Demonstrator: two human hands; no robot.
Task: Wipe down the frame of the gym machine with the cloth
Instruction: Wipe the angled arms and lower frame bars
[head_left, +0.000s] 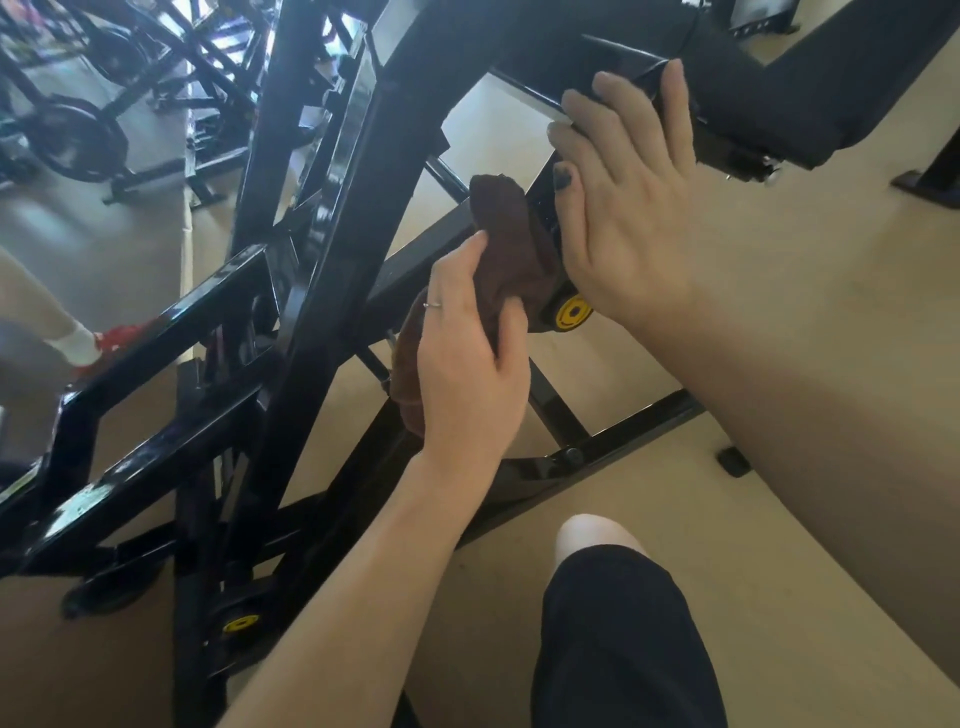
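The gym machine's black steel frame (332, 218) runs diagonally through the head view, with a yellow end cap (572, 313) on one bar. A bunched dark brown cloth (506, 244) is pressed against the bar just left of that cap. My left hand (470, 353), a ring on one finger, is closed around the cloth's lower part. My right hand (631, 192) lies flat with fingers spread over the black bar and bracket to the right of the cloth, touching the frame and holding nothing.
A black padded part (810, 104) of the machine sits at the upper right. Exercise bikes (88, 130) stand at the far left. Another person's leg and red shoe (111, 338) are at the left edge. My knee in black shorts (618, 623) is at the bottom. Beige floor surrounds everything.
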